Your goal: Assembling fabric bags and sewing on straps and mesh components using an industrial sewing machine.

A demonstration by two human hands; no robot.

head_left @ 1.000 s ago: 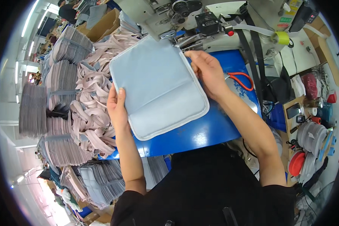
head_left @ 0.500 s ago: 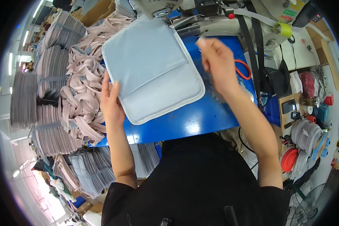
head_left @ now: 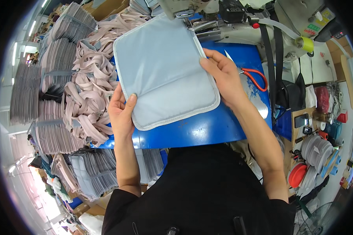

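Observation:
I hold a pale grey-blue fabric pad (head_left: pixel 164 66) with rounded corners, a bound edge and a crease across its lower part. My left hand (head_left: pixel 122 111) grips its lower left edge, thumb on top. My right hand (head_left: pixel 225 78) is closed on its right edge, thumb pressed on the face. The pad's top right corner meets the metal presser and binding fittings of a sewing machine (head_left: pixel 184 14). Just right of my right hand, red-handled scissors (head_left: pixel 259 78) lie on the blue table (head_left: pixel 188 137).
Tall bundled stacks (head_left: pixel 55 58) and loose pink-beige strips (head_left: pixel 86 98) crowd the left. More stacked pads (head_left: pixel 92 172) lie below the table. On the right are black straps (head_left: pixel 280 58), a tape roll (head_left: pixel 304 44), a phone (head_left: pixel 301 120) and a shelf of spools and tools (head_left: pixel 313 149).
Half a second ago my right hand was lifted away from the pad; it is back gripping the right edge, lower than a second ago. My left hand keeps its grip.

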